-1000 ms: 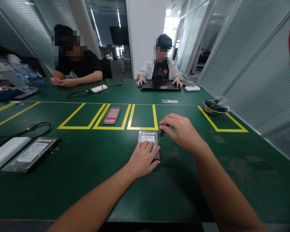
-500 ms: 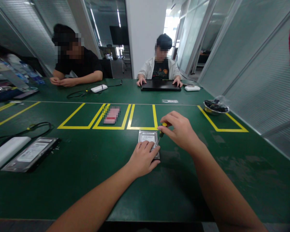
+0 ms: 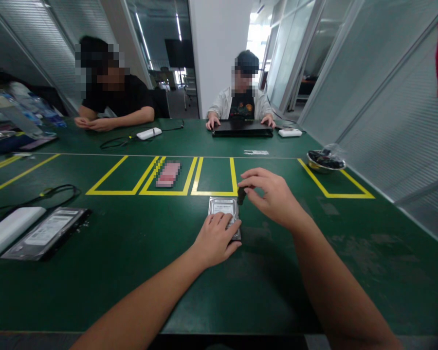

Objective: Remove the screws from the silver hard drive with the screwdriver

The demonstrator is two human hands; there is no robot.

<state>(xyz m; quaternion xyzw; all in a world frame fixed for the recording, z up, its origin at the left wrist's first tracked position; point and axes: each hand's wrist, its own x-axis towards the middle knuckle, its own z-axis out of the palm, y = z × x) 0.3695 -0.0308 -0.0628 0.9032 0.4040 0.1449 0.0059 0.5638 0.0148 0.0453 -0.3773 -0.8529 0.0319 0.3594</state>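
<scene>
Over on my far left, a white case lies just beside another hard drive, label up. Next along, a pinkish, pixelated thing sits inside a yellow-taped outline. Now my left hand: laid over the near part of the silver hard drive, fingers spread across its top, pressing rather than clenched. The drive lies flat on the green table, just on my side of the yellow tape. I'd call it stiff and fairly dense for its size, the smooth top a bit slippery, and I'd treat it as fragile inside: no knocks, no bending. Best hold would be by the two long side edges, palm clear of the label. Just to the right, my right hand has a small dark-handled tool pinched in its fingertips, down at the drive's right edge. The handle looks light and stubby, good for rolling between thumb and fingers; whether its tip touches the drive, I can't tell. Farthest right, a metal bowl holds dark bits and clear plastic.
</scene>
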